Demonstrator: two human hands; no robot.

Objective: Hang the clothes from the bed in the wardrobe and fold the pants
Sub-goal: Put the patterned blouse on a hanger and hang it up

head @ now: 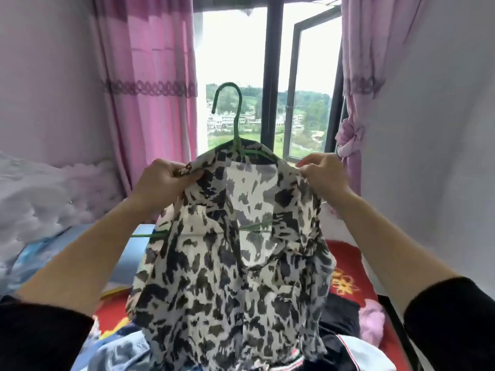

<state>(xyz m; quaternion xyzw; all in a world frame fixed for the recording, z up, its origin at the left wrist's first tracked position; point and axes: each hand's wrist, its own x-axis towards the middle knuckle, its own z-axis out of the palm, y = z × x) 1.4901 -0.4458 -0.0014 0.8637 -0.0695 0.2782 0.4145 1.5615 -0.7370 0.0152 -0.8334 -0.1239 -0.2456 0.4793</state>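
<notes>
Above the red-covered bed (348,258), both forearms reach up and forward. The left hand (166,178) and right hand (325,174) have fingers clamped on the shoulders of a black-and-white blotched fabric shirt (230,277), hung between them on a green wire hanger (235,129), hook upright

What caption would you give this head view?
Left hand and right hand hold a spotted shirt on a green hanger above the bed.

Bright daylight came in through the far window (273,76), where the sky (233,44) looked washed out white. The near shirt (227,263) was a bit blurry. The walls (428,103) bent at the edges.
</notes>
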